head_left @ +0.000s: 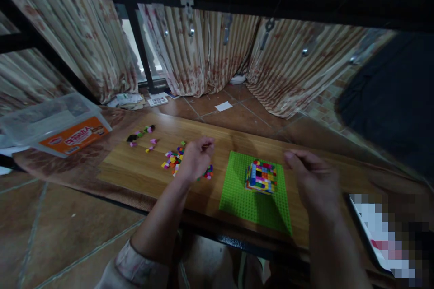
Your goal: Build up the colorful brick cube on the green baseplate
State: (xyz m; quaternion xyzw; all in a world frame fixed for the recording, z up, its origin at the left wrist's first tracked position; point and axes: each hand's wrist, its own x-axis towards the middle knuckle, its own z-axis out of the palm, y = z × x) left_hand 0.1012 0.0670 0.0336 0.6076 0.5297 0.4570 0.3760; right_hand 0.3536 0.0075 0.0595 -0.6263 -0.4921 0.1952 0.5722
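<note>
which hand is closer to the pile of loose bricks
Left. The left hand is at the pile, hiding part of it from view; the right hand is farther off, right of the green board.

Table [125, 169]: a strip of open wood runs between the loose bricks [174, 158] and the green plate [232, 203], giving a hand passage from near edge to far edge. Left approach is partly obstructed: the left hand [198, 159] covers part of the brick pile, with more bricks just to its right. On the plate, the brick block [260, 177] stands as the raised obstacle; open studs lie to its left and on its near side. Right approach is blocked by the right hand [313, 174] and forearm, beside the plate; height above the wood cannot be determined. A phone [371, 239] occupies the near right corner.
</note>
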